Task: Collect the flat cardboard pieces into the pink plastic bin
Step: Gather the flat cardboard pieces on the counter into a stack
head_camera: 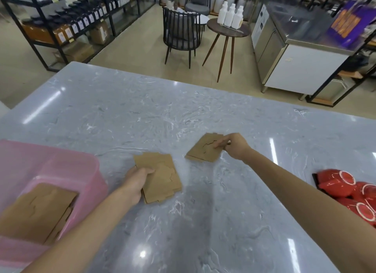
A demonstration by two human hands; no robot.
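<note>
A pink plastic bin [67, 171] stands at the left of the grey marble table, with brown flat cardboard pieces [38, 209] lying inside it. Just right of the bin, my left hand [136, 181] grips the left edge of a small stack of cardboard pieces [162, 177] that rests on the table. Farther right, my right hand [234, 145] pinches the right edge of another flat cardboard piece [205, 148], whose left side touches the table.
Red packaged items [354, 195] lie at the table's right edge. Beyond the table [183, 110] stand a dark chair [181, 30], a round side table with white bottles [228, 28], shelving on the left and a steel counter on the right.
</note>
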